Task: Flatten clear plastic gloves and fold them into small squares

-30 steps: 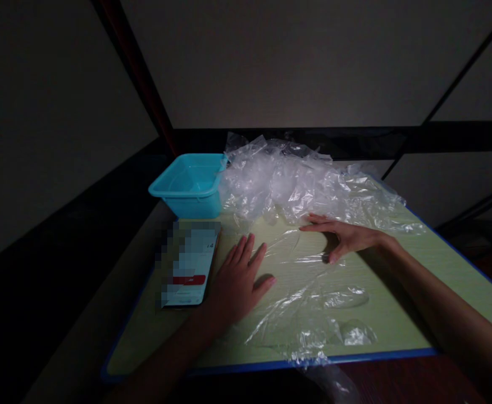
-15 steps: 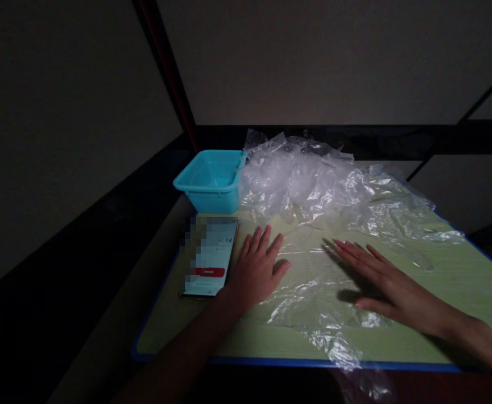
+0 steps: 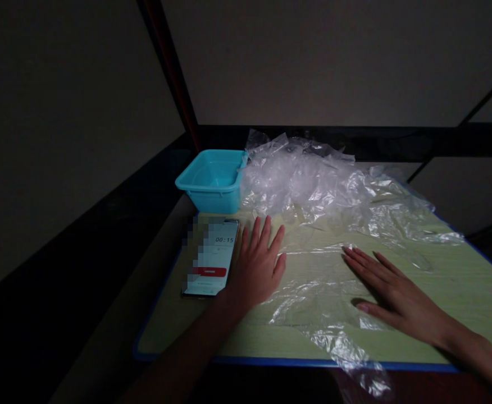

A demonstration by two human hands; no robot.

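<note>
My left hand [image 3: 259,264] lies flat and open on the green table [image 3: 456,275], fingers stretched, at the left edge of a clear plastic bag [image 3: 317,286] that is spread out in front of me. On that same bag rests my right hand [image 3: 391,294], also flat with its fingers apart. The bag's near end hangs over the table's front edge. Neither hand grips anything.
A phone [image 3: 210,257] with a lit timer screen lies just left of my left hand. A turquoise plastic tub [image 3: 212,180] stands at the back left. A heap of crumpled clear plastic bags [image 3: 313,182] fills the back of the table. Dark walls surround the table.
My right hand moved from the far side of the bag toward me and to the right, sliding over the bag. My left hand shifted slightly forward. The view panned left.
</note>
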